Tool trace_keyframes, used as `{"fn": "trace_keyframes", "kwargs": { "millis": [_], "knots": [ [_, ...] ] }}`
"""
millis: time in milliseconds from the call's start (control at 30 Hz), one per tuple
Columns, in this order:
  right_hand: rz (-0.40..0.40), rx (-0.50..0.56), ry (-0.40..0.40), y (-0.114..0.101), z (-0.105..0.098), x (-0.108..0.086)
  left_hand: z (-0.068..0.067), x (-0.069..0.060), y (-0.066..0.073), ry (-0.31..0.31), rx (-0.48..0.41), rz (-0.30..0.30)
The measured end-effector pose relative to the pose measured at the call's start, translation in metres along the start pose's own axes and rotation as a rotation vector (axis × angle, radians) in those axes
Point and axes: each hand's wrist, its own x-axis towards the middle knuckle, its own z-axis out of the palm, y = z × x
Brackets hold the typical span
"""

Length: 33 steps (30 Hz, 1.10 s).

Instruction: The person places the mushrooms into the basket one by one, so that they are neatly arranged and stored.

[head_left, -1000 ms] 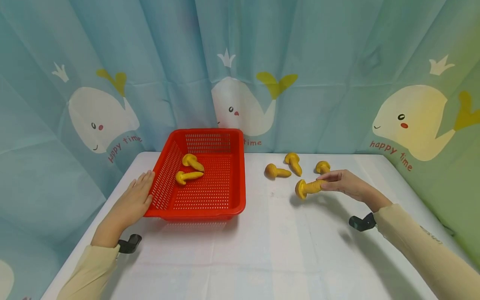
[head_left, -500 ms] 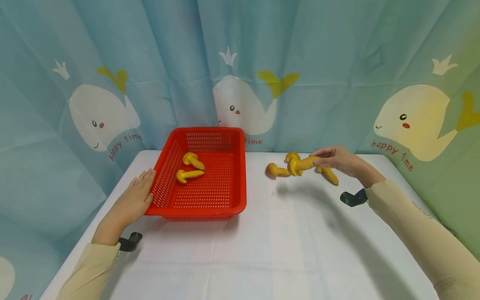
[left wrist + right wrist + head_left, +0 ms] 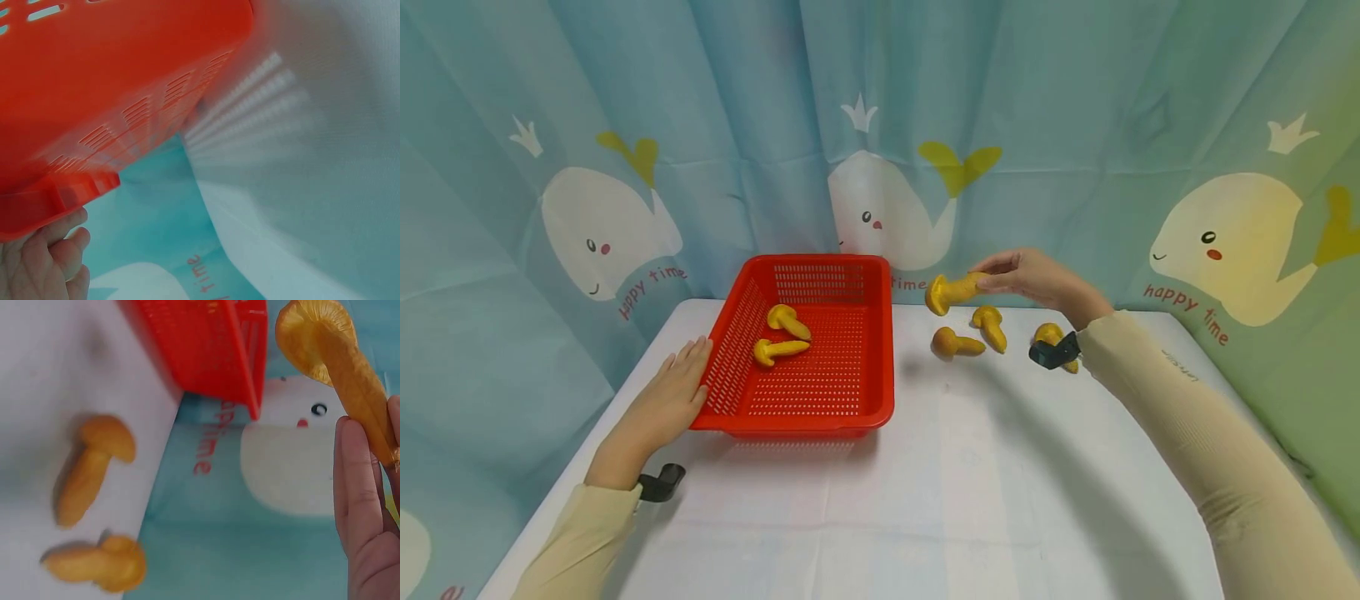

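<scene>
My right hand [image 3: 1037, 279] pinches a yellow mushroom [image 3: 951, 292] by its stem, holding it in the air just right of the red basket [image 3: 886, 350]. In the right wrist view the held mushroom [image 3: 356, 375] shows its ribbed underside, cap pointing away from the fingers. My left hand [image 3: 662, 400] rests with straight fingers against the basket's left rim; the left wrist view shows these fingers [image 3: 65, 250] under the rim. Two mushrooms [image 3: 780, 350] lie inside the basket at its left. Below the held one, a mushroom [image 3: 957, 343] and another mushroom [image 3: 990, 327] lie on the table.
A further mushroom [image 3: 1049, 335] lies on the white table [image 3: 925, 500], partly hidden behind the black wrist mount [image 3: 1054, 352]. A blue curtain [image 3: 1045, 100] with whale prints hangs along the table's back and sides.
My right hand has lifted the mushroom and carried it left and toward the back, past the ones on the table. The left hand and basket have stayed in place.
</scene>
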Motion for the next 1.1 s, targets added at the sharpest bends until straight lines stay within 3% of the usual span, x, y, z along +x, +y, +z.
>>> {"fn": "trace_keyframes", "kwargs": {
  "millis": [533,1100],
  "knots": [
    [-0.085,-0.024,-0.071,-0.038,0.058,0.051,0.001,0.001,0.0,0.003,0.008,-0.017],
    [-0.082,0.05,-0.126,-0.062,0.132,0.091,0.0,0.001,0.001,0.0,0.009,-0.006]
  ]
}}
